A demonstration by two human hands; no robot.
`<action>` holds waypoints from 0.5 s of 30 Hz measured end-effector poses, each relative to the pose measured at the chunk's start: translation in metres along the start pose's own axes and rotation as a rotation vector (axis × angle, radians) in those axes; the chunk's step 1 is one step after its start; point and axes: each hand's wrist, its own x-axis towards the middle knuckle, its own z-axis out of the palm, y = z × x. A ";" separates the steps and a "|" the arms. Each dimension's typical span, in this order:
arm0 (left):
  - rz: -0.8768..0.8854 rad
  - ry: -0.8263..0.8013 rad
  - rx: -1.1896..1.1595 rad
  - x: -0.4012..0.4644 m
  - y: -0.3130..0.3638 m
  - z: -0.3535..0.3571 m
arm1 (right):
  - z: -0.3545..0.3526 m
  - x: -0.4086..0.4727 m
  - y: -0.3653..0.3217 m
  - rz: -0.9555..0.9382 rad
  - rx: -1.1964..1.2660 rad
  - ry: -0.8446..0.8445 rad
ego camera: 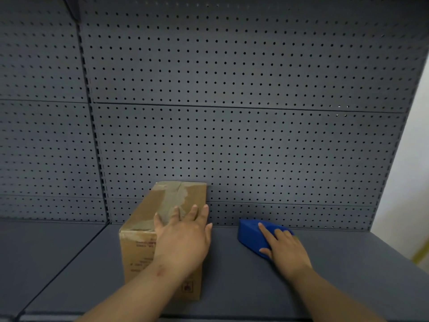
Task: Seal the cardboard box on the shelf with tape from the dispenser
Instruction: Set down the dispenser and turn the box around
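Cardboard box [148, 219] sits upright on the grey shelf [232, 275], back end against the pegboard panel [232, 112], top flaps down w/ old tape strips across the seam. Left hand [183, 238] lies flat on the box's top near-right edge, fingers spread, palm down, pressing rather than gripping, so that grip is open w/ nothing held. Blue tape dispenser [250, 233] rests on the shelf to the right of the box, apart from it; right hand [285, 249] is on top of it, index finger stretched fwd, other fingers and thumb wrapped round the body, so grip closed on it.
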 end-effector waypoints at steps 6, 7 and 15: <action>0.048 0.007 -0.042 -0.008 -0.014 -0.005 | 0.008 0.006 0.013 -0.022 -0.055 0.027; 0.063 0.007 -0.048 -0.010 -0.020 -0.005 | 0.005 0.008 0.014 -0.019 -0.074 0.050; 0.276 -0.033 -0.154 -0.024 -0.087 -0.013 | -0.057 0.047 -0.029 0.022 0.414 0.301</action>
